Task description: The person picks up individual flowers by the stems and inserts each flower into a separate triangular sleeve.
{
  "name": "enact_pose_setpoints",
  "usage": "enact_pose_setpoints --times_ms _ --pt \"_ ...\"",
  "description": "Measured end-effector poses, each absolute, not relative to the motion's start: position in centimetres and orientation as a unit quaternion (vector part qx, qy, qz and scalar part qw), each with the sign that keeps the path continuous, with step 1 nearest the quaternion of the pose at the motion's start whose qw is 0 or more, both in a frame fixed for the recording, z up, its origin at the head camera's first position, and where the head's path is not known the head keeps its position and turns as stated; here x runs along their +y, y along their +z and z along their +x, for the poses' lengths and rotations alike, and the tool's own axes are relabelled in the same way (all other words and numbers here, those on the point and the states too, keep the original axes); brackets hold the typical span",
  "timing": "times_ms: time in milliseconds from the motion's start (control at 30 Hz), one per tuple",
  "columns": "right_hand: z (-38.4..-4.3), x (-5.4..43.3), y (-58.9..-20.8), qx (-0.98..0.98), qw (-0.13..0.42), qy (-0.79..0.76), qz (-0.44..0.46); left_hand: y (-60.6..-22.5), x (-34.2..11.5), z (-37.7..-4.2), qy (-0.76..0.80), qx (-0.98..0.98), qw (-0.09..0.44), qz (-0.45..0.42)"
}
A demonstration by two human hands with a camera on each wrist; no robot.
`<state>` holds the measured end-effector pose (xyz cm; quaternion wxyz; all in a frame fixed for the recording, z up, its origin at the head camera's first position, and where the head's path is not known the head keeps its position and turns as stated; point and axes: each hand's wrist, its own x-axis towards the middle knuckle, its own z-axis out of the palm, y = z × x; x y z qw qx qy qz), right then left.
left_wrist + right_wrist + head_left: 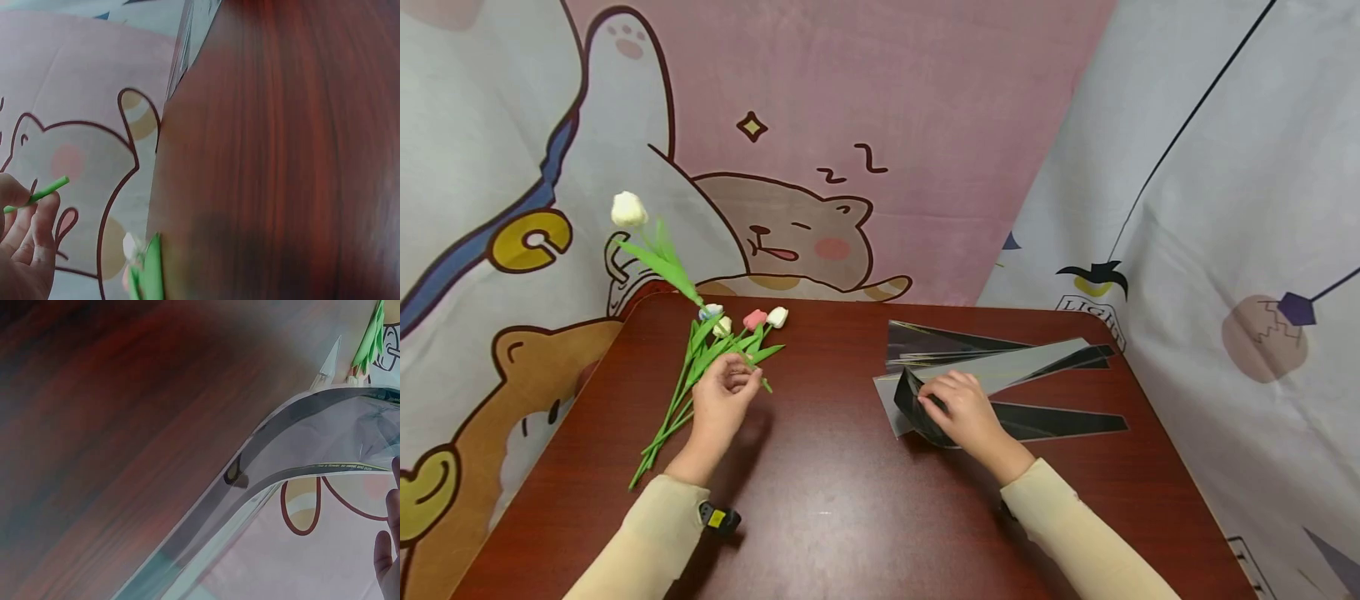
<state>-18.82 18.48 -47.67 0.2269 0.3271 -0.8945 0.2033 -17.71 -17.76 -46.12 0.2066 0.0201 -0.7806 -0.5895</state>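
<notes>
My left hand (722, 400) pinches the green stem of a white artificial tulip (628, 209), which tilts up to the left above the table. In the left wrist view, the cut end of that stem (53, 189) sticks out past my thumb and fingers. Beneath this hand lie several more tulips (755, 320) with white, pink and bluish heads. My right hand (964, 412) grips the raised, curved wide end of a clear flower sleeve with black borders (913, 400). In the right wrist view the sleeve (300, 434) bends up toward my fingers, which are partly cut off.
More flat sleeves with dark borders (947, 342) lie overlapped behind and beside my right hand. The brown wooden table (827, 500) reaches back to a cartoon-printed cloth (925, 167), which also hangs at both sides.
</notes>
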Motion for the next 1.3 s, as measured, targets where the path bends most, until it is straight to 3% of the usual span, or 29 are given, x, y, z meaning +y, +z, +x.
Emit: enact_pose_setpoints --times_ms 600,800,1300 --pt "-18.7 17.6 -47.5 -0.889 0.232 0.211 0.334 -44.4 -12.3 -16.6 -0.656 -0.729 0.196 -0.004" --pt "-18.6 17.2 -47.4 -0.89 0.232 0.204 0.337 -44.3 -10.9 -16.3 -0.633 -0.743 0.216 -0.008" --pt "-18.4 15.8 -47.4 -0.892 0.24 0.179 0.338 -44.7 -8.4 -16.0 -0.646 -0.741 0.182 -0.02"
